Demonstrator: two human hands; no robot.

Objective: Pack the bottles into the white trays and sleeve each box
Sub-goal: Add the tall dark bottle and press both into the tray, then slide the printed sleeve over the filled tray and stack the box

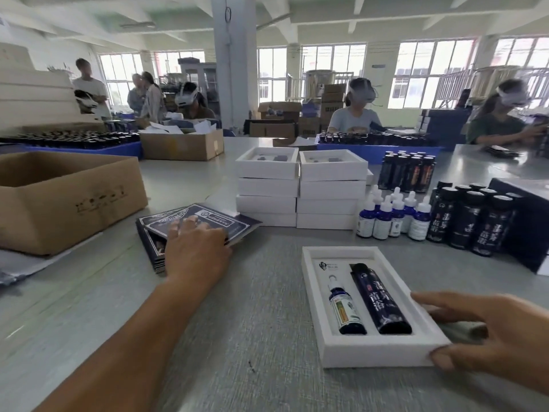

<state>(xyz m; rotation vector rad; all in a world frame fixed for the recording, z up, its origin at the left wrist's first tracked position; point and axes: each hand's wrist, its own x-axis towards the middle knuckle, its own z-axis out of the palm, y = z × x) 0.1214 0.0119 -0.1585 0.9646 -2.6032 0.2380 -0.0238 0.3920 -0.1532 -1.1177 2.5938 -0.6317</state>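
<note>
A grey counter point(261, 337) fills the lower half of the view. At twelve o'clock a pale square pillar point(234, 60) rises to a white beamed ceiling point(326, 13). Tall paned windows point(430, 72) run along the far wall from ten to two o'clock, letting in bright daylight. At nine o'clock an open cardboard carton point(68, 197) sits on the counter, a smaller one point(182, 145) at eleven. Seated workers point(355, 117) face the far edge; others stand at ten o'clock. More cartons point(332, 105) are stacked beyond.
</note>
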